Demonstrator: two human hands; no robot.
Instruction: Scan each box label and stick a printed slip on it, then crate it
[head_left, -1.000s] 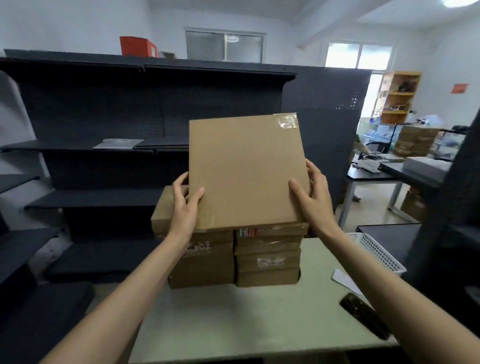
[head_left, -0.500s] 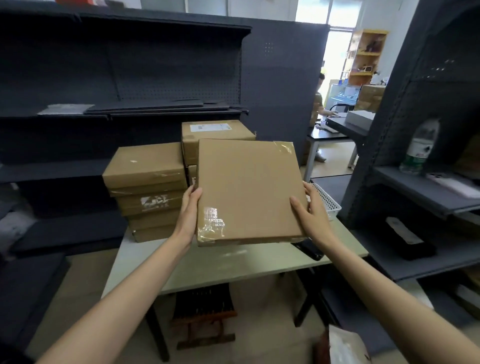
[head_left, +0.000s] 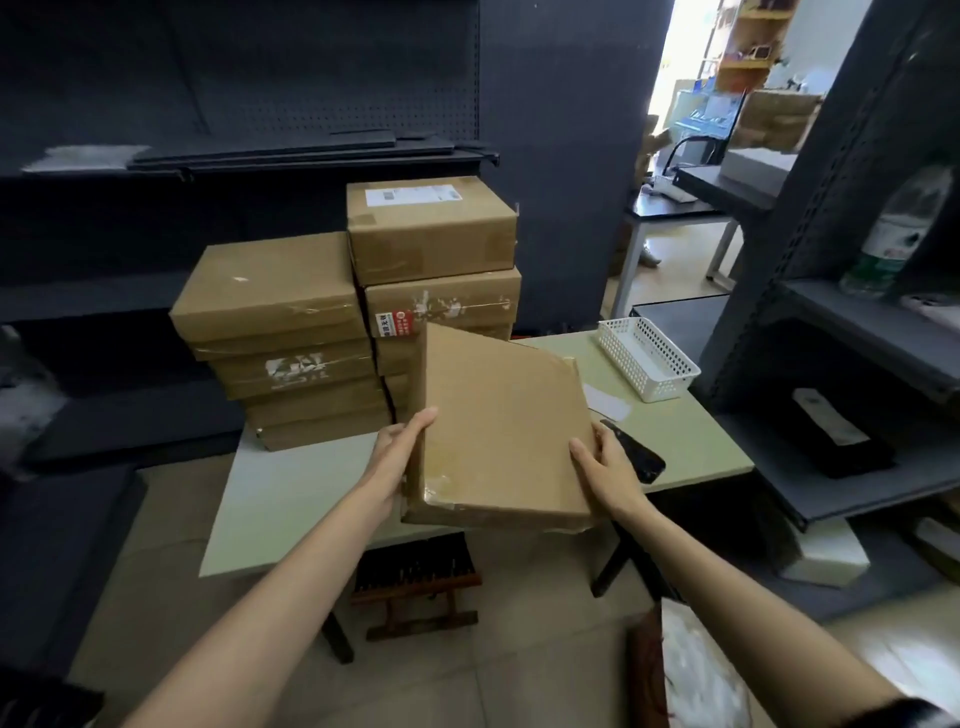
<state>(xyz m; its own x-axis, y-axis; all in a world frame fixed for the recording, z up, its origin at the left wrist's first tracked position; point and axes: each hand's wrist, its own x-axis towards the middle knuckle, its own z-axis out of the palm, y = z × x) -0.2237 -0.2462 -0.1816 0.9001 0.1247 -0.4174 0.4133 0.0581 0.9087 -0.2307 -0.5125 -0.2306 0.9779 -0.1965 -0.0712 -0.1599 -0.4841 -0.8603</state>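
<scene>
While both arms reach forward from the bottom of the view, a flat square cardboard box is held in the air above the near edge of a pale tabletop, tilted so its broad plain face looks up toward the camera. The left hand holds the box's left edge, with straight fingers lying along that edge and the thumb hidden behind it. The right hand grips the lower right edge, thumb on the top face and fingers curled around the side. Clear tape shines at the box's lower left corner.

Behind the held box, on the far part of the tabletop, stand two stacks of taped cardboard boxes. The left stack is lower; the right stack is taller, and its top box bears a white printed label. A red sticker shows on the box beneath it.

To the right on the tabletop sit a white perforated plastic basket, a white paper slip just beside it, and a dark phone-like device partly hidden behind the right hand. Dark metal shelving fills the background and the right side. A small wooden stool stands under the table.
</scene>
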